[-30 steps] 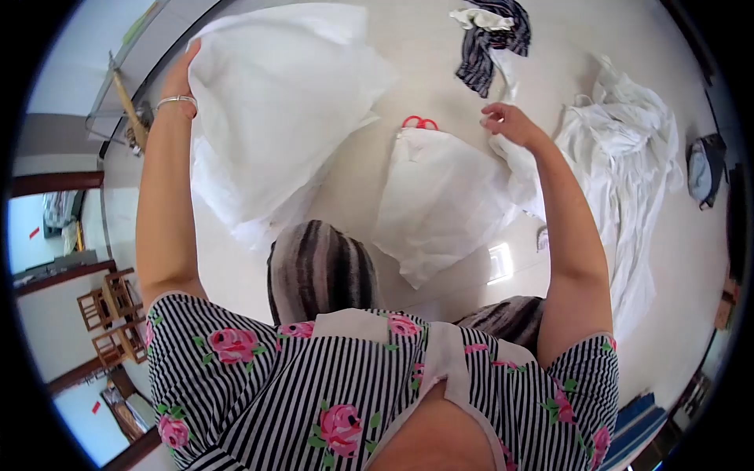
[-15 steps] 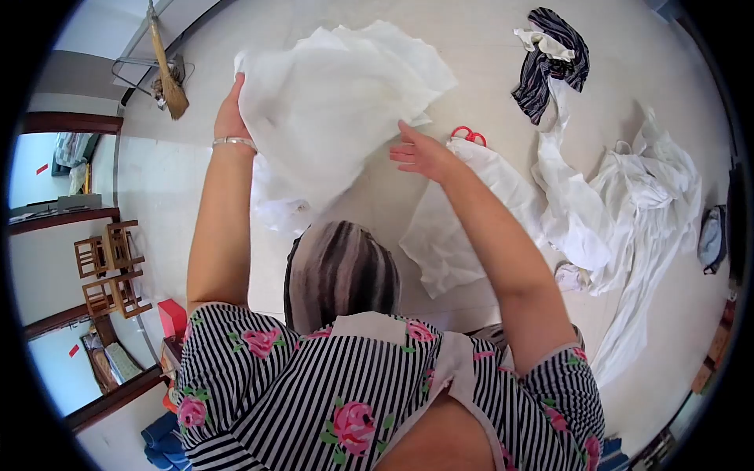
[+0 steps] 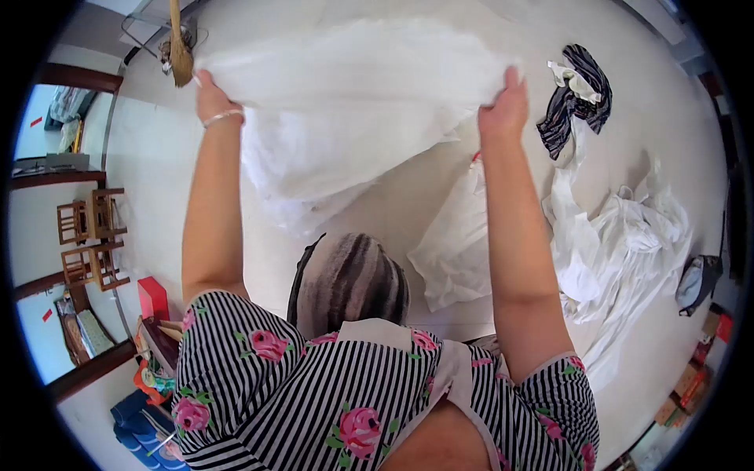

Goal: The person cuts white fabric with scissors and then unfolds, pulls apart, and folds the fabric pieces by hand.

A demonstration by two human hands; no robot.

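A large sheet of thin white fabric (image 3: 345, 102) is stretched between my two hands over the floor, its lower folds hanging in loose layers. My left hand (image 3: 216, 98), with a bangle at the wrist, grips its left end. At the right end, my right hand (image 3: 504, 106) is closed on the fabric with the thumb up. Beside my right forearm lies a flat white cloth piece (image 3: 455, 243), with a bit of the red scissors handle (image 3: 476, 158) showing at its top; the rest is hidden.
Right of my arm are a crumpled white cloth heap (image 3: 628, 243) and a dark striped garment (image 3: 585, 94). A grey bag (image 3: 698, 284) lies farther right. A broom (image 3: 181, 55) is at upper left, wooden chairs (image 3: 94, 228) at far left, and a red box (image 3: 152, 298) lower left.
My right hand has moved left from near the cloth heap and taken hold of the fabric. The fabric is now spread wide between both hands. The view has shifted.
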